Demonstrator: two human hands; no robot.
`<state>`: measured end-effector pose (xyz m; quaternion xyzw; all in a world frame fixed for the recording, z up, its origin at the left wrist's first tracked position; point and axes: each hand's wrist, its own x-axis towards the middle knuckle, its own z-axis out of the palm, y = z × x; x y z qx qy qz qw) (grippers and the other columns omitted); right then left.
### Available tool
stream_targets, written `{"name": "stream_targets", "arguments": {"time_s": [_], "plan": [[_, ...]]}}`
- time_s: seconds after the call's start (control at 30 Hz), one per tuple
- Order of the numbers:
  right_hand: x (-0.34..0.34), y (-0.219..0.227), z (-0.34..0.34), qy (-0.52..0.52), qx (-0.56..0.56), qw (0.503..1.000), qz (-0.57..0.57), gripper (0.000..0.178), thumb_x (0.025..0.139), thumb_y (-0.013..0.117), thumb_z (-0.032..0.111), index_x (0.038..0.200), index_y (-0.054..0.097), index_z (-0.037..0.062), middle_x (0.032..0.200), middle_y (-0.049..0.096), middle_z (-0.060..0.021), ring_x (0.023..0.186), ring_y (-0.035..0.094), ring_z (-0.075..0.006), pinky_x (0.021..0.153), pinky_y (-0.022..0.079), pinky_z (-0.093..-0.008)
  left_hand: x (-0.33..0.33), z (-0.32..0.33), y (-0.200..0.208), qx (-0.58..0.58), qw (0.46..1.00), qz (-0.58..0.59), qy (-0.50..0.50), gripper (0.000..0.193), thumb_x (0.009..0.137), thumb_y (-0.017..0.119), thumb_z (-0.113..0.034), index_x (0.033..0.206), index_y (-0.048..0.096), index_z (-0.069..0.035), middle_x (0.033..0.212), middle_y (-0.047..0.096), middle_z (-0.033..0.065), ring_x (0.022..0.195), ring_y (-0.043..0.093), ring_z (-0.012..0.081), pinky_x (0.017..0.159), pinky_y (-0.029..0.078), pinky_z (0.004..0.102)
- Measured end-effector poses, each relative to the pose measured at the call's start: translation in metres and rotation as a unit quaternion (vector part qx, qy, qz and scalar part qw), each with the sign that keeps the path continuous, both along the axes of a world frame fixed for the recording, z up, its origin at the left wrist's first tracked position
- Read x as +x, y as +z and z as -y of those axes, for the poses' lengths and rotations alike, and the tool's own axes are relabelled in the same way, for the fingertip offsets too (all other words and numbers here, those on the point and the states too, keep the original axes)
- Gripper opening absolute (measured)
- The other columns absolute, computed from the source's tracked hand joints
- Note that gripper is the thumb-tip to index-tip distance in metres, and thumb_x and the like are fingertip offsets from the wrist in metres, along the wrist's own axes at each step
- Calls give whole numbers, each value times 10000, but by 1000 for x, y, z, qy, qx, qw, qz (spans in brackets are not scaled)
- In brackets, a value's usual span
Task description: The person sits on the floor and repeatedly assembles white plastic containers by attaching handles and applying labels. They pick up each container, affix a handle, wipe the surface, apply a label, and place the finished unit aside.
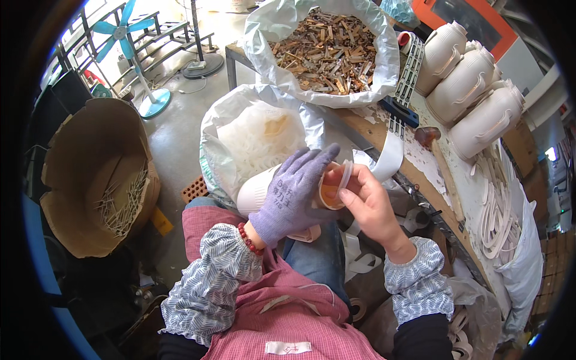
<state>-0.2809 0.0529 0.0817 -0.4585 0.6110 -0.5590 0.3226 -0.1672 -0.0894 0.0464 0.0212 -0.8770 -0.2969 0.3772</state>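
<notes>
My left hand (294,195), in a purple knit glove, is wrapped around a white plastic jug body (255,192) lying sideways over my lap, its open mouth turned to the right. My bare right hand (366,201) pinches a thin clear-white ring (345,175) against that mouth, where an orange inner rim shows. A white strip (390,157) curls up just behind my right hand.
A workbench (372,129) runs along the right with three finished white jugs (465,90), a big bag of brown metal pieces (327,51) and white handle strips (495,216). A bag of white parts (252,141) stands ahead. A cardboard bin (90,174) and a fan (129,36) sit left.
</notes>
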Motion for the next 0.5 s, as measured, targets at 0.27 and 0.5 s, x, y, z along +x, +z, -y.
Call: {"name": "stream_targets", "arguments": {"time_s": [0.27, 0.5], "plan": [[-1, -10, -3, 44, 26, 917, -395, 123, 781, 511, -55, 874, 540, 19, 826, 590, -152, 811, 615, -366, 668, 500, -432, -1, -4, -8, -13, 999, -21, -28, 968, 513, 854, -309, 1380, 466, -121, 1159, 621, 92, 1122, 574, 284, 1122, 267, 536], [10, -13, -1, -1, 7, 875, -485, 136, 784, 568, 18, 919, 581, 38, 852, 593, -132, 801, 628, -334, 700, 528, -420, 1, -7, -11, -30, 999, -36, -14, 884, 494, 848, -305, 1297, 532, -113, 1135, 617, 77, 1100, 571, 269, 1118, 278, 547]]}}
